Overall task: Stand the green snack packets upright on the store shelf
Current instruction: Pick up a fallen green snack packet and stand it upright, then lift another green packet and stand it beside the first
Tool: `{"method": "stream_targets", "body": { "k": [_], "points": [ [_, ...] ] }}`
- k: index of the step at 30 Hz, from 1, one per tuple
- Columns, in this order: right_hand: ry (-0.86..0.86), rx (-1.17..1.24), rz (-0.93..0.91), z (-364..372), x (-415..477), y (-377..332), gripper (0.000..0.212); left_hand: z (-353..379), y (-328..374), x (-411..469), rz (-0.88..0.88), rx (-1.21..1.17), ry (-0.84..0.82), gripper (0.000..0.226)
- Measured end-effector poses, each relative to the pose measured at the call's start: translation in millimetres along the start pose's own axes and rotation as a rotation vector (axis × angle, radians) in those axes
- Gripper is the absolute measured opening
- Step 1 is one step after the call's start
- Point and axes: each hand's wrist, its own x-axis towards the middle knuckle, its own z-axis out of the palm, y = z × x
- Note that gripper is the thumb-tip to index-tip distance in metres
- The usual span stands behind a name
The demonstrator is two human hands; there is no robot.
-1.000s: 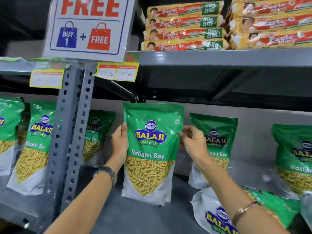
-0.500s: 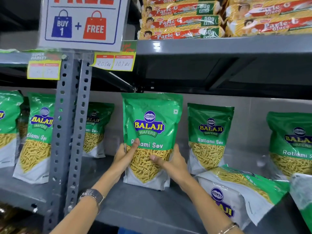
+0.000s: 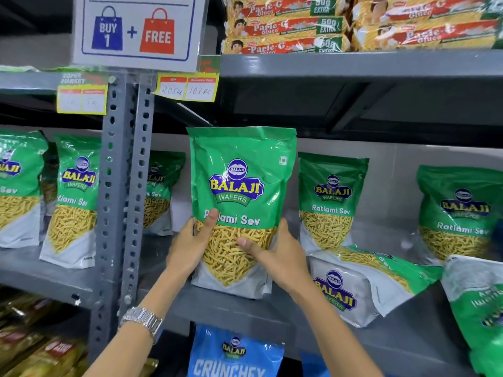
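At the far left, two green packets (image 3: 72, 197) already stand upright beyond the grey upright post (image 3: 122, 186). Our left hand (image 3: 190, 246) cups the left edge of the centre packet (image 3: 239, 202), thumb pressed across its front; our right hand (image 3: 277, 254) grips the right edge likewise. Its base rests on the shelf (image 3: 245, 311), so we judge we are settling it to stand. Further right, one packet (image 3: 362, 284) lies flat near the shelf's front; next we would let go gently, then raise that one.
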Motion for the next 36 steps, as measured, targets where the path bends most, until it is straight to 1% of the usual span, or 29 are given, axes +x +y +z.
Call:
{"method": "stream_targets", "body": {
  "k": [3,5,9,11,13,14,16,17,18,19,20,22,23,24,26,27,28,29,30,31,33,34,35,36],
  "points": [
    [0.018,-0.014,0.015,0,-5,-1,0.057,-1,0,-2,0.011,-0.019,0.005,0.067],
    [0.029,-0.016,0.033,0,-5,-3,0.057,-1,0,-3,0.008,-0.052,-0.008,0.067],
    [-0.006,-0.007,0.064,-1,-8,-7,0.068,2,0,-6,-0.02,-0.12,-0.012,0.071],
    [-0.022,-0.023,0.063,-5,-14,-8,0.079,4,-4,-10,-0.027,-0.16,0.021,0.08],
    [0.054,-0.098,0.008,-15,-25,-8,0.093,6,-5,-20,0.009,-0.181,0.133,0.084],
    [0.13,-0.149,-0.027,-25,-32,-7,0.093,9,-2,-29,0.052,-0.192,0.215,0.084],
    [0.29,-0.227,-0.061,-51,-40,-1,0.085,15,9,-52,0.149,-0.24,0.409,0.079],
    [0.361,-0.258,-0.032,-66,-42,5,0.079,21,18,-64,0.205,-0.292,0.484,0.074],
    [0.426,-0.267,0.03,-82,-41,15,0.076,29,29,-78,0.273,-0.346,0.499,0.066],
    [0.483,-0.259,0.108,-98,-39,24,0.074,40,39,-90,0.335,-0.399,0.443,0.056],
    [0.53,-0.229,0.207,-113,-36,35,0.075,52,50,-100,0.4,-0.432,0.326,0.047],
    [0.583,-0.186,0.426,-135,-31,54,0.082,83,65,-107,0.488,-0.389,0.017,0.035],
    [0.58,-0.176,0.531,-142,-29,67,0.088,99,71,-104,0.48,-0.322,-0.125,0.034],
    [0.566,-0.132,0.626,-146,-25,84,0.096,115,74,-98,0.438,-0.214,-0.233,0.038],
    [0.528,0.045,0.726,-149,-15,128,0.121,141,78,-79,0.296,0.061,-0.377,0.063],
    [0.513,0.126,0.768,-151,-9,157,0.129,149,79,-69,0.197,0.181,-0.44,0.071],
    [0.508,0.192,0.796,-153,-2,180,0.131,153,81,-61,0.104,0.251,-0.499,0.072],
    [0.51,0.274,0.813,-155,1,190,0.127,155,81,-54,0.021,0.271,-0.554,0.071],
    [0.495,0.352,0.829,-156,-2,180,0.115,156,82,-48,-0.049,0.262,-0.611,0.071],
    [0.496,0.429,0.828,-154,-8,154,0.098,156,83,-45,-0.119,0.235,-0.672,0.071],
    [0.477,0.518,0.804,-156,-12,133,0.065,154,86,-47,-0.222,0.164,-0.783,0.066],
    [0.475,0.529,0.788,-158,-11,130,0.056,153,83,-46,-0.248,0.138,-0.793,0.063],
    [0.481,0.536,0.77,-161,-11,129,0.051,153,81,-45,-0.267,0.125,-0.796,0.065],
    [0.495,0.547,0.75,-163,-10,128,0.048,152,79,-44,-0.284,0.098,-0.792,0.07]
  ]
}}
